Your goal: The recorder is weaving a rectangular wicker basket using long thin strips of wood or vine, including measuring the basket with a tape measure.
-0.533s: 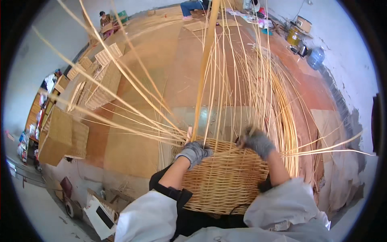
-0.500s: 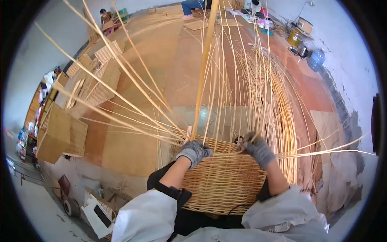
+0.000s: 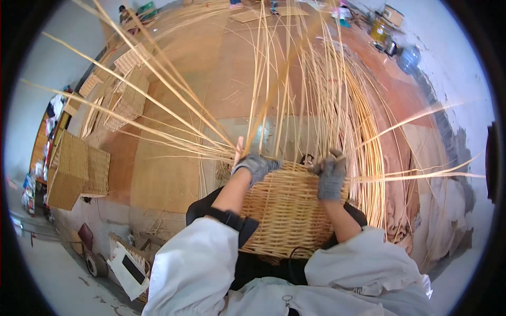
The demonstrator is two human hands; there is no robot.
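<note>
A woven wicker basket piece [image 3: 284, 210] rests against my lap, with long pale wicker rods standing out from its far edge. My left hand [image 3: 256, 167], in a grey glove, is closed on the far left part of that edge, beside a short thick peg [image 3: 239, 150]. At the far right of the edge, my gloved right hand [image 3: 331, 176] has its fingers curled round a wicker rod [image 3: 406, 122] that runs out to the right. The fingertips are partly hidden by the glove and the rods. A thick rod beyond my left hand is blurred.
A bundle of long rods [image 3: 369, 163] lies on the floor at the right. Finished woven boxes [image 3: 71, 168] stand at the left. A blue water jug [image 3: 409, 59] sits by the right wall. Far left, a person [image 3: 126, 18] is sitting.
My right hand has turned more upright, and the rod it holds has swung up at the right. The far-reaching rods have shifted. The whole view has moved slightly.
</note>
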